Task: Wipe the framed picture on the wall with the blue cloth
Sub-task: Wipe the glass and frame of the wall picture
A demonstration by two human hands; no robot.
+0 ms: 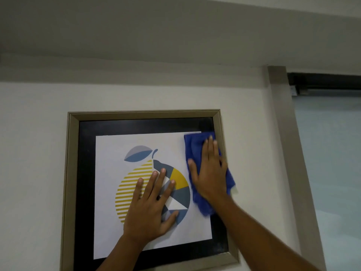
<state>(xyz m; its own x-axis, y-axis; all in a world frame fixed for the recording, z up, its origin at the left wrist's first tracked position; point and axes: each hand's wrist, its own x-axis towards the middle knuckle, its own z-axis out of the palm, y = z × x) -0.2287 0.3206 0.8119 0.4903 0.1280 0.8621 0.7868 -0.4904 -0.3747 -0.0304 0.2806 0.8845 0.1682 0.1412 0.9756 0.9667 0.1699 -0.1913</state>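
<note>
The framed picture (pixel 74 173) hangs on a white wall, with a beige frame, a black mat and a print of a yellow, grey and blue lemon. My left hand (pixel 150 208) lies flat on the glass over the lemon, fingers spread, holding nothing. My right hand (pixel 210 173) presses the blue cloth (pixel 192 149) flat against the upper right part of the picture, near the frame's right side. The cloth hangs below my palm and laps over the right frame edge.
A beige door or window jamb (pixel 287 133) runs down the wall right of the picture, with frosted glass (pixel 332 153) beyond it. A ceiling beam (pixel 175 45) crosses above. Bare white wall (pixel 33 153) lies left of the frame.
</note>
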